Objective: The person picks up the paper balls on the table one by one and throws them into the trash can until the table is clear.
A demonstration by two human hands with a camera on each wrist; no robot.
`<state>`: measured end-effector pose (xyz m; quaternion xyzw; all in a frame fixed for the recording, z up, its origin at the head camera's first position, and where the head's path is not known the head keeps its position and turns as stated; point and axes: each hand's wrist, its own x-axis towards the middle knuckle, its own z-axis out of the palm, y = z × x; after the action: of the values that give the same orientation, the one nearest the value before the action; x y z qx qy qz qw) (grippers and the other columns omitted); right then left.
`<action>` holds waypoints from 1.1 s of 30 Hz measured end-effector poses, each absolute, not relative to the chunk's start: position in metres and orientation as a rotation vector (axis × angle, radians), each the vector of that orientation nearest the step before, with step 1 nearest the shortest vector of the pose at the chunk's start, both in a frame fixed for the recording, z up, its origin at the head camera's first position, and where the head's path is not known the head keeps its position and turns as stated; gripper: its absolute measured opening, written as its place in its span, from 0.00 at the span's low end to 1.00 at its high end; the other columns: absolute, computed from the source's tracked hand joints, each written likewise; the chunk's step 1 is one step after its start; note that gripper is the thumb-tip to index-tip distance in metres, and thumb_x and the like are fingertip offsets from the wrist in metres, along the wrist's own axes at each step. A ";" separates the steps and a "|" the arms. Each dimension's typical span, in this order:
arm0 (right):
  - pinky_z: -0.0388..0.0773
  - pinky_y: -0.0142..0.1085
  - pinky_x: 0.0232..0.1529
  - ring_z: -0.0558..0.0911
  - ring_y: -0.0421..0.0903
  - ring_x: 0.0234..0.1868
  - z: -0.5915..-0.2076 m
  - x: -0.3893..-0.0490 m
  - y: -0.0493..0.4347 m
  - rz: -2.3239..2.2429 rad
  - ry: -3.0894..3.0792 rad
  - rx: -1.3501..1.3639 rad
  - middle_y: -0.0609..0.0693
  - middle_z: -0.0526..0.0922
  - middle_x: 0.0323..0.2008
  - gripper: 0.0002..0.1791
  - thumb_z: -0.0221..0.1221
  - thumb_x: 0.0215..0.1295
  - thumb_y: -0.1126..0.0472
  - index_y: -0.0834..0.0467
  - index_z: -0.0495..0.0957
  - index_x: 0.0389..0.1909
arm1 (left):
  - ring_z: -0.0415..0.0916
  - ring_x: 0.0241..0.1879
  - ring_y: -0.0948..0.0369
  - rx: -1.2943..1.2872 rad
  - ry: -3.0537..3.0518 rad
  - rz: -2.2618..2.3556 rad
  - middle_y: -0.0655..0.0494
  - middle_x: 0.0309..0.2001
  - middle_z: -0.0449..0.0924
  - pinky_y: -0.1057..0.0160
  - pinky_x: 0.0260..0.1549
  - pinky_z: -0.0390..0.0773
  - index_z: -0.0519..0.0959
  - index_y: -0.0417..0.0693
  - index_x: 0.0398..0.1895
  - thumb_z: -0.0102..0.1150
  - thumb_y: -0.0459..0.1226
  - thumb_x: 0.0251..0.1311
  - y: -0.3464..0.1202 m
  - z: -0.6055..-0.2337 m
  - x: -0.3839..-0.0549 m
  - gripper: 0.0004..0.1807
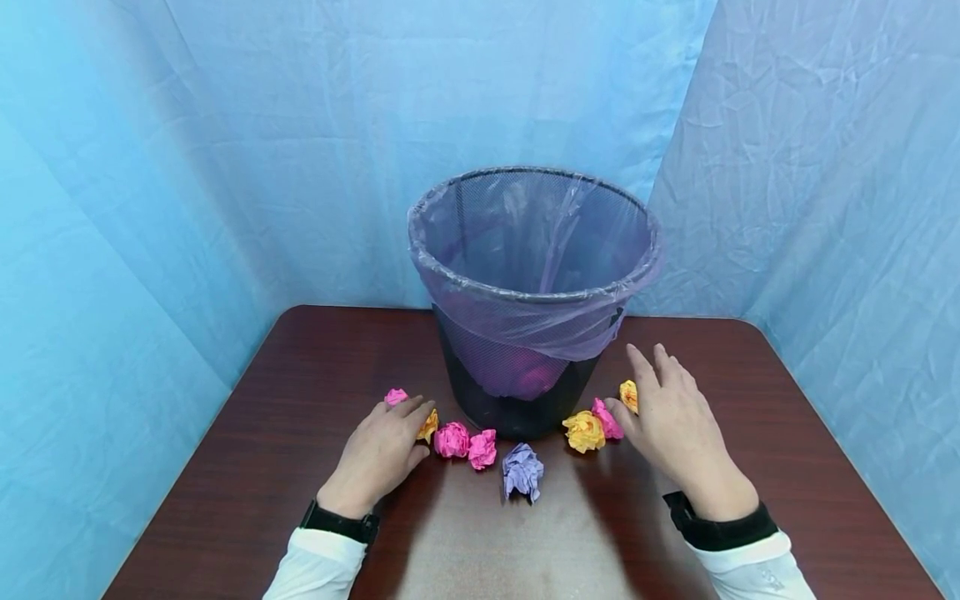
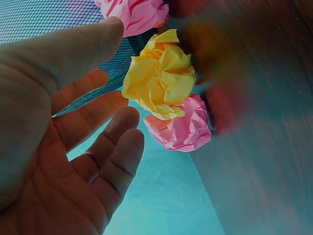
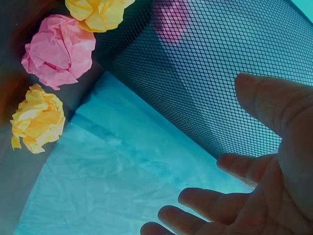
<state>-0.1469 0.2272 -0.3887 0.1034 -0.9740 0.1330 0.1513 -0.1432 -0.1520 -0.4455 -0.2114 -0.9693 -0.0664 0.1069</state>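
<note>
My left hand [image 1: 381, 454] reaches over the left side of the table, beside a crumpled yellow paper ball [image 2: 160, 77]. Its fingers are lightly bent and hold nothing; the left wrist view shows a gap before the yellow ball. A pink paper ball [image 2: 183, 127] lies just beyond, and two more pink balls [image 1: 452, 440] sit to the right of the hand. My right hand [image 1: 678, 425] hovers with spread fingers and an empty palm. Near it lie a yellow ball [image 1: 584, 432], a pink ball [image 3: 61, 51] and another yellow ball [image 3: 39, 120], partly hidden in the head view.
A black mesh bin [image 1: 480, 408] with a translucent purple liner [image 1: 540, 333] stands at the table's back middle; something pink shows through its wall. In front lies a purple paper ball [image 1: 522, 472]. Blue cloth [image 1: 300, 150] hangs around the brown table [image 1: 247, 467].
</note>
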 end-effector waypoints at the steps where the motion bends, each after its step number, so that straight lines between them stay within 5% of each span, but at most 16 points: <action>1: 0.69 0.74 0.61 0.67 0.80 0.68 -0.390 -0.147 0.227 0.381 -2.796 0.299 0.80 0.63 0.72 0.45 0.71 0.64 0.52 0.68 0.63 0.75 | 0.81 0.60 0.48 -0.628 -2.850 -0.195 0.44 0.62 0.83 0.49 0.59 0.80 0.81 0.43 0.65 0.80 0.41 0.54 -0.152 -0.446 -0.143 0.35; 33: 0.71 0.71 0.62 0.68 0.80 0.68 -0.415 -0.144 0.222 0.310 -2.812 0.318 0.79 0.65 0.70 0.45 0.71 0.62 0.50 0.67 0.65 0.74 | 0.82 0.55 0.48 -0.563 -2.868 -0.196 0.45 0.59 0.84 0.49 0.56 0.84 0.82 0.46 0.63 0.83 0.41 0.51 -0.149 -0.449 -0.142 0.34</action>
<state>-0.1436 0.2224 -0.4151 0.1104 -0.9771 0.1077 0.1469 -0.1416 -0.1494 -0.4493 -0.1911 -0.9736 -0.0665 0.1060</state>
